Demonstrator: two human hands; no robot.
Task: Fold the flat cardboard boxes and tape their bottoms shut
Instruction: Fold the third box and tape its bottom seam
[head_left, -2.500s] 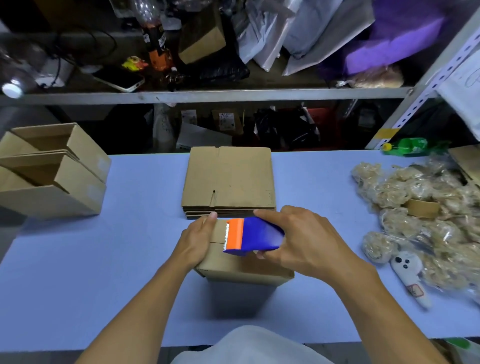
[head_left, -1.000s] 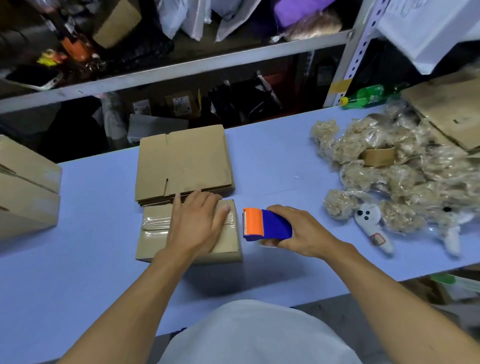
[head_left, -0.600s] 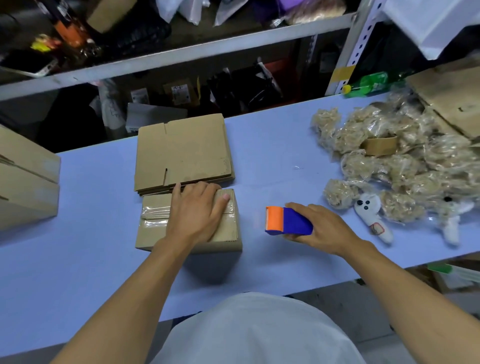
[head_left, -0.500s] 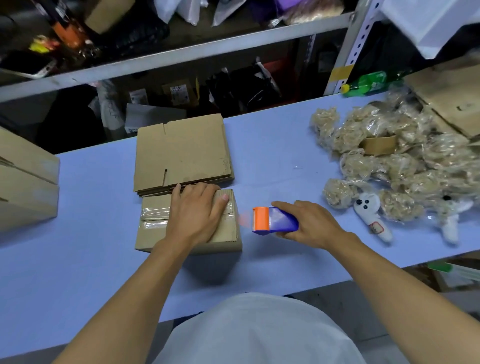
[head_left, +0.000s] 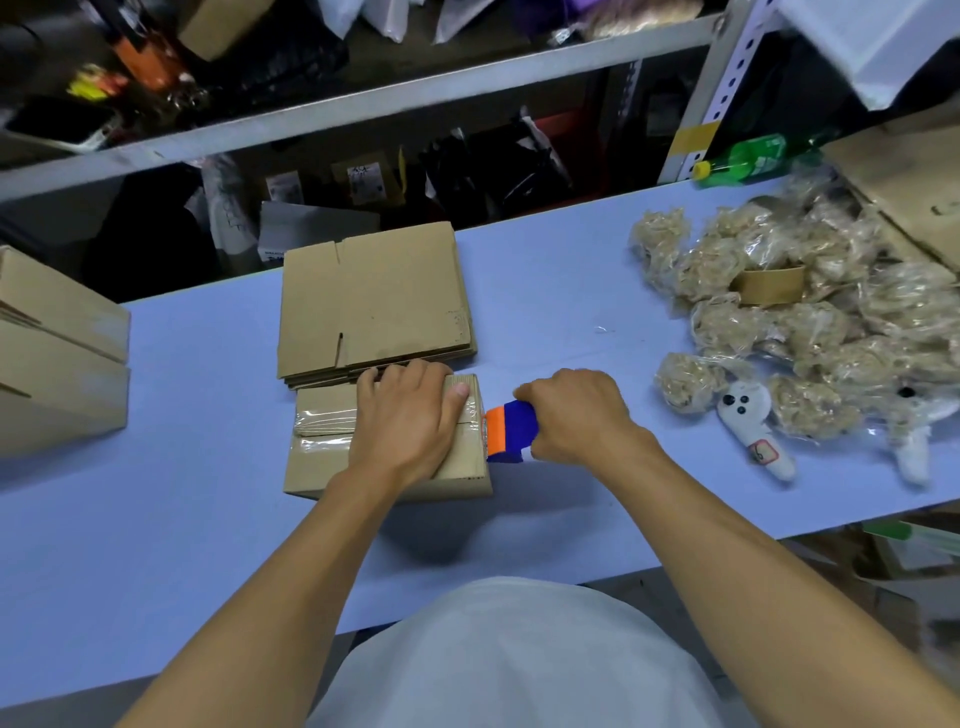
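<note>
Nearest, on the pale blue tabletop (head_left: 156, 545), stands the folded box (head_left: 322, 452) with its taped bottom facing up; clear tape runs left to right across the flap seam. The left hand (head_left: 410, 421) lies flat on top of the box, fingers straight and pointing away, covering the right half of the seam, so this grip holds nothing and only presses down. Just right of the box, the right hand (head_left: 576, 415) has its fingers curled round the blue and orange tape dispenser (head_left: 509, 431), a closed grip on the tool. The dispenser's orange end sits against the upper right edge of the box, where the tape strip meets that edge, so the box lies directly left of the right hand's grip and under the left palm.

Touching the far side of the box is a stack of flat cardboard boxes (head_left: 374, 296). At the left edge stand two finished boxes (head_left: 57, 358), one on the other. Far right lies a heap of bagged plush toys (head_left: 779, 312), with a white toy (head_left: 753, 426) at its near edge and a green bottle (head_left: 748, 156) beyond.
</note>
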